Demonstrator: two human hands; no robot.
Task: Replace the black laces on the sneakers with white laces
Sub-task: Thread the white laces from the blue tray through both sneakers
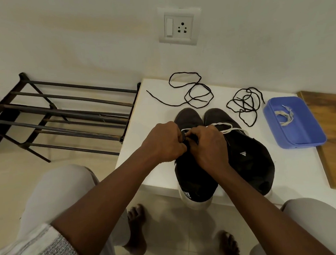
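Head view: my left hand (164,141) and right hand (208,144) pinch a white lace (228,130) over the left sneaker (192,177) on the tabletop (147,128). The blue tray (301,144) right of the shoes holds a spare lace (285,117); two black laces (244,102) lie behind.

Gry knit sleeve (39,253), lt-gry trousers (54,195), barefoot.

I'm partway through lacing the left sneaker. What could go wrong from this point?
The left sneaker has its heel hanging past the near edge of the table, so a hard tug on the white lace might pull it off. The lace's slack loop lies over the right sneaker and may snag or drag it.
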